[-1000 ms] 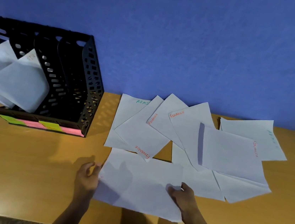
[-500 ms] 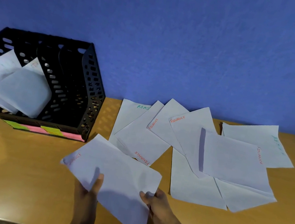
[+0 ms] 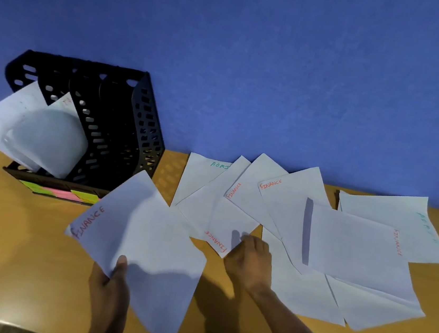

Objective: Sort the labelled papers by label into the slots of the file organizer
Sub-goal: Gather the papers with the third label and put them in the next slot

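The left hand (image 3: 112,277) is grasping a white sheet marked FINANCE (image 3: 145,243) by its near edge, thumb lying on top, and is holding it tilted above the counter (image 3: 10,237) towards the near edge, just in front of the file organizer (image 3: 122,137). The right hand (image 3: 250,258) is pinching the near corner of another FINANCE paper (image 3: 214,221), which is lying flat on the counter. That paper is overlapping a spread of loose papers (image 3: 355,246) that is fanning out towards the counter's right end, some labelled FINANCE in red and two marked in green with letters that begin ADM. The black organizer is standing at the counter's far left, against the blue wall (image 3: 253,60), with curled papers (image 3: 37,133) sitting in its two leftmost slots. Green and pink sticky labels (image 3: 63,192) are lining its front base.
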The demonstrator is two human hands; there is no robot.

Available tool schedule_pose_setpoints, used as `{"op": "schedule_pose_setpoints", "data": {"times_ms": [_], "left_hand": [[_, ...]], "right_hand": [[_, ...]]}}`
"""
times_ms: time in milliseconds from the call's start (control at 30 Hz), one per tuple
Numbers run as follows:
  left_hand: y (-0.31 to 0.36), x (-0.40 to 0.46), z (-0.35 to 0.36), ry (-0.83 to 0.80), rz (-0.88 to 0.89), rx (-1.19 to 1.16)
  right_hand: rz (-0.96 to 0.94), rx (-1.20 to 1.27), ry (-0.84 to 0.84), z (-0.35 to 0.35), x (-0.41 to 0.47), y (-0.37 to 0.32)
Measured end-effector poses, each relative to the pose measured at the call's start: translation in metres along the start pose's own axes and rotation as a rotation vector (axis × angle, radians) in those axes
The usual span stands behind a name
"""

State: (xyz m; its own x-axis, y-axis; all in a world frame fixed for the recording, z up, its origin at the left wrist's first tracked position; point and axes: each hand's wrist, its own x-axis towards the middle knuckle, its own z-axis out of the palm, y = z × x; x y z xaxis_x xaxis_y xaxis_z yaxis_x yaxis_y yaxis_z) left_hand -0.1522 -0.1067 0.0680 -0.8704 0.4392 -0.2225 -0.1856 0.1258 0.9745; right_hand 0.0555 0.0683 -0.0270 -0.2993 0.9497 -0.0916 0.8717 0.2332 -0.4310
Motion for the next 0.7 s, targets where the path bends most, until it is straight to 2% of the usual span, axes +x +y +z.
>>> {"op": "schedule_pose_setpoints", "data": {"times_ms": [200,400,467,533,700], "left_hand": [[-0.001,0.0,-0.005,0.012,0.0,-0.023],[0.001,-0.002,-0.001,0.002,0.044,-0.013],[0.003,-0.002,0.004,-0.024,0.044,-0.03],[0.005,-0.003,0.011,-0.068,0.065,-0.028],[0.006,-0.004,0.028,-0.141,0.167,-0.046]], "right_hand": [[-0.211,-0.195,-0.088,-0.003,0.039,-0.011],[-0.148,0.059,0.102,-0.033,0.049,-0.027],[-0.118,0.145,0.121,-0.044,0.045,-0.031],[-0.077,0.176,0.128,-0.055,0.039,-0.037],[-0.091,0.245,0.299,-0.076,0.02,-0.057]]}}
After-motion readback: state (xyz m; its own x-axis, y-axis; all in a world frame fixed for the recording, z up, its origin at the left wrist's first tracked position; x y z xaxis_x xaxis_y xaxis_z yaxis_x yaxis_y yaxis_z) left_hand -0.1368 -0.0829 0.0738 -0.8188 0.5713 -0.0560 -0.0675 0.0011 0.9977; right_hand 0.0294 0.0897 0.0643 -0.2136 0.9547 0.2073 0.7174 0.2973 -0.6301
